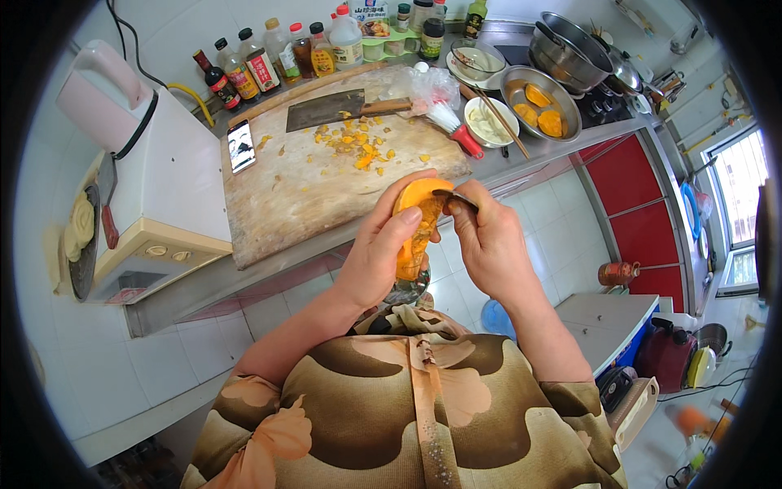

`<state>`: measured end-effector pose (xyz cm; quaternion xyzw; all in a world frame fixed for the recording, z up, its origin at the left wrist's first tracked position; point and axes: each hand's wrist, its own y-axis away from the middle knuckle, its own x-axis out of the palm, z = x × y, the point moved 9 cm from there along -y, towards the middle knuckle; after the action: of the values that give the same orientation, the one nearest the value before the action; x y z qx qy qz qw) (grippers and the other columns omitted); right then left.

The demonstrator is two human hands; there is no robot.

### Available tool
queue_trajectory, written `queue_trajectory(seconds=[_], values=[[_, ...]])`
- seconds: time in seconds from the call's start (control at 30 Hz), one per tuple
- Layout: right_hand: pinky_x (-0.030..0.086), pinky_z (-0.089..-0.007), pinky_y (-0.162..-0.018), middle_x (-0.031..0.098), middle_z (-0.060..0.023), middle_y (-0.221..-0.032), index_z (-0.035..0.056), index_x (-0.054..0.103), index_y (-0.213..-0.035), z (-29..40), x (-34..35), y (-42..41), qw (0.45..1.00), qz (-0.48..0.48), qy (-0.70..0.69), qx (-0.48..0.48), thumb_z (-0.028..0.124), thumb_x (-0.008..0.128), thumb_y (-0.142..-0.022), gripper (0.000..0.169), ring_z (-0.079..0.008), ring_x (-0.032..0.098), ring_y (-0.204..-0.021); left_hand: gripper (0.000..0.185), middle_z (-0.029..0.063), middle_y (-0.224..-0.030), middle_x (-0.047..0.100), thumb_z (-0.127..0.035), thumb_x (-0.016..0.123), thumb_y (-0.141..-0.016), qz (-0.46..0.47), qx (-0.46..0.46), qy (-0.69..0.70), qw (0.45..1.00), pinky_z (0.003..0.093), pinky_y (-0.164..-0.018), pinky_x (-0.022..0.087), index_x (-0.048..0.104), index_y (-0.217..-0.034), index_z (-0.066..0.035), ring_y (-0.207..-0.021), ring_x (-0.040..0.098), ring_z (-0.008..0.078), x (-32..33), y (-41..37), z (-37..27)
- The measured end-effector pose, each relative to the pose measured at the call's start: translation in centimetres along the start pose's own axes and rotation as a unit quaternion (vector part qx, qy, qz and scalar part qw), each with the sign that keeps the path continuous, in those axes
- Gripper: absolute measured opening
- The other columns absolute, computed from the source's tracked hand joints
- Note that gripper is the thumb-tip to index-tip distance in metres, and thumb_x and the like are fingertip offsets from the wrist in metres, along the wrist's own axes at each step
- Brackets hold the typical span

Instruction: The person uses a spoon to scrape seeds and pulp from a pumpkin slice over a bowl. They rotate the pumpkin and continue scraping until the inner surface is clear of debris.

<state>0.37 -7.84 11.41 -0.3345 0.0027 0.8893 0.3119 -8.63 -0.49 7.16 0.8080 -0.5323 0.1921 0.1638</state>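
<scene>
A cut wedge of orange pumpkin (418,194) is gripped in my left hand (382,244), its stringy inner side partly showing. My right hand (492,235) pinches a dark metal tool, possibly a spoon (455,197), whose end touches the upper part of the wedge. Most of the tool is hidden by my fingers. Both hands are in front of the near edge of a wooden cutting board (305,202). Small pumpkin peel scraps (357,143) lie scattered on the board. Behind them rests a Chinese cleaver (327,110) with a wooden handle.
A metal basin (571,107) holds several pumpkin pieces. Beside it, chopsticks (498,116) lie across a white bowl (473,125) of pale paste. A red-handled brush (467,142), a phone (242,147) and a rolling pin (311,91) lie on the board. Condiment bottles (263,61) line the wall.
</scene>
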Motion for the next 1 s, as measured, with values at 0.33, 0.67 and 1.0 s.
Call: queue_trajectory(seconds=[0.33, 0.67, 1.0], values=[[0.046, -0.0408, -0.053, 0.064, -0.0140, -0.066, 0.0045, 0.056, -0.094, -0.2, -0.3, 0.5, 1.000, -0.002, -0.005, 0.017, 0.014, 0.061, -0.091, 0.011, -0.0327, 0.063, -0.060, 0.055, 0.0067, -0.126, 0.053, -0.033, 0.040, -0.097, 0.019, -0.019, 0.004, 1.000, 0.0258, -0.068, 0.049, 0.033, -0.146, -0.008, -0.099, 0.056, 0.0149, 0.7, -0.4, 0.0], [0.048, -0.0331, -0.052, 0.067, -0.0102, -0.067, 0.0013, 0.065, -0.087, -0.6, 0.0, 0.3, 0.998, -0.034, -0.050, 0.012, 0.017, 0.067, -0.090, 0.016, -0.0235, 0.065, -0.057, 0.053, 0.0098, -0.123, 0.055, -0.029, 0.039, -0.097, 0.017, 0.022, 0.001, 1.000, 0.0314, -0.090, 0.044, 0.037, -0.141, 0.001, -0.103, 0.054, 0.0156, 0.2, -0.8, 0.0], [0.049, -0.0311, -0.054, 0.067, -0.0124, -0.069, -0.0019, 0.066, -0.089, -1.3, 0.3, 0.1, 0.994, -0.025, -0.093, 0.046, 0.014, 0.066, -0.091, 0.016, -0.0203, 0.065, -0.059, 0.052, 0.0086, -0.123, 0.056, -0.030, 0.039, -0.098, -0.005, 0.025, -0.021, 0.999, 0.0309, -0.091, 0.043, 0.038, -0.141, -0.001, -0.105, 0.053, 0.0145, 0.2, -1.1, -0.1]])
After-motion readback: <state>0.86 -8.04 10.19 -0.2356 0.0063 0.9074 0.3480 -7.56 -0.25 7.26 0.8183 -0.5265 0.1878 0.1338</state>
